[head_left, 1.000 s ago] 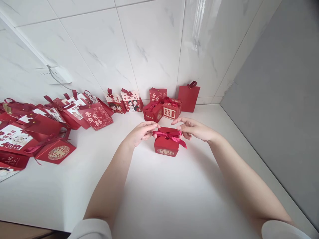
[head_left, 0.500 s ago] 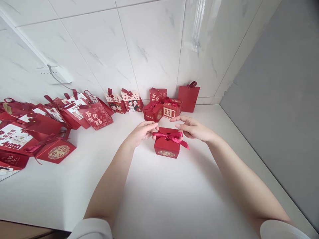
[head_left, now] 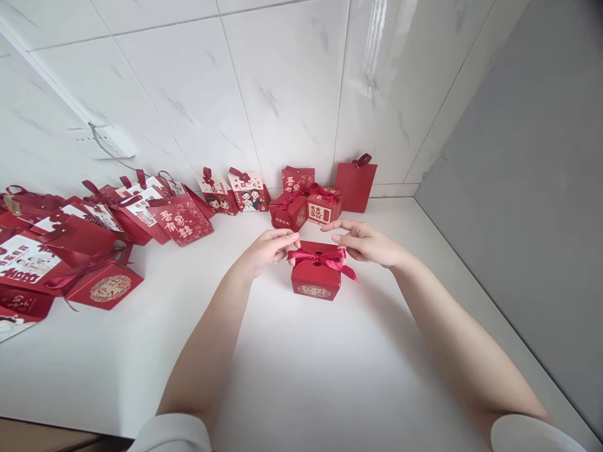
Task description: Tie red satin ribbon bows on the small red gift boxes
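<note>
The red box (head_left: pixel 306 276) stands on the bench (head_left: pixel 292 370), in front of the person and between the two hands; its top flaps look folded in, and a glossy ribbon (head_left: pixel 325 257) lies across them in a bow, one tail hanging past the right front corner. The left hand (head_left: pixel 269 252) is at the bow's left end, thumb and forefinger close together; whether they pinch the ribbon I cannot tell. The right hand (head_left: pixel 370 243) is at the other end, its forefinger and thumb apart, lower fingers beside the loop; whether that grip holds any ribbon is hidden too.

Judging by how it lies, the folding and tying seem done; what is left looks like evening out the loops and tails, as the bow sits a little lopsided.

Behind, near the tiled wall (head_left: pixel 282 94), two boxes with ribbons (head_left: pixel 288 213) stand beside a tall red bag (head_left: pixel 357 188); at the left, a crowd of gift bags (head_left: pixel 183 220) fills the bench, with a ribboned box (head_left: pixel 106 290) in front.
</note>
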{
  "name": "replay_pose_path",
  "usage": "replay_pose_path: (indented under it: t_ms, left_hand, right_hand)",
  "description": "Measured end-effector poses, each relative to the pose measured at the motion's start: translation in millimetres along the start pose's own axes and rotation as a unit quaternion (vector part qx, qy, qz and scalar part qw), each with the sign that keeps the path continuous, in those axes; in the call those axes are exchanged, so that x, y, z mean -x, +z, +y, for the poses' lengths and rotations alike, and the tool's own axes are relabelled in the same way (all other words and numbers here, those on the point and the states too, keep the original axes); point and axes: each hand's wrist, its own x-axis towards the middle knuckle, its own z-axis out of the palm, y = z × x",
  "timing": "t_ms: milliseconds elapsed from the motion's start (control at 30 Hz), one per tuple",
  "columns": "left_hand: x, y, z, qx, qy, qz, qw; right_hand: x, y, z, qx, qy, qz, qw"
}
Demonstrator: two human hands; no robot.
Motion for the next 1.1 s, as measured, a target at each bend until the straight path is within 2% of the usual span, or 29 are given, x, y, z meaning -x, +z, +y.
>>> replay_pose_path:
  t_ms: [100, 267, 400, 567, 633, 700, 867, 967, 1033, 1100]
  left_hand:
    - [-0.8, -0.6, -0.2, 0.004, 0.004, 0.003, 1.0]
    - [-1.6, -3.2, -4.7, 0.011, 0.025, -0.001, 1.0]
    - [-0.3, -4.9, -8.0, -0.001, 0.007, -0.023, 1.0]
    - [-4.7, -2.7, -14.9, -0.003, 0.005, 0.045, 0.999]
    - [-8.4, -0.7, -18.7, 0.018, 0.008, 0.065, 0.998]
    - [-11.8, 1.0, -21.9, 0.031, 0.01, 0.076, 0.997]
    - [-14.1, -0.2, -24.0, 0.016, 0.021, 0.109, 0.994]
    - [-13.8, -6.0, -26.8, -0.039, 0.037, 0.129, 0.99]
    - [-16.9, -10.1, -34.7, -0.084, 0.09, 0.096, 0.988]
    - [-23.9, -12.0, -49.6, -0.108, 0.162, 0.033, 0.98]
  right_hand:
    - [-1.3, -1.0, 2.1, -0.005, -0.008, 0.016, 1.0]
    - [-6.8, -2.8, 11.3, -0.027, -0.022, 0.076, 0.996]
    - [-9.7, -5.5, 19.9, -0.001, -0.006, 0.096, 0.995]
    - [-11.9, -12.6, 28.4, 0.076, 0.002, 0.187, 0.979]
    - [-12.5, -15.2, 30.3, 0.082, 0.011, 0.205, 0.975]
    - [-11.9, -16.5, 30.8, 0.081, 0.015, 0.19, 0.978]
    - [-5.5, -11.9, 29.4, 0.111, -0.006, 0.04, 0.993]
    - [-5.3, -5.8, 31.7, 0.122, -0.03, -0.001, 0.992]
    - [-8.8, -3.0, 36.7, 0.114, -0.046, 0.01, 0.992]
    - [-14.4, -2.3, 45.3, 0.09, -0.065, 0.024, 0.994]
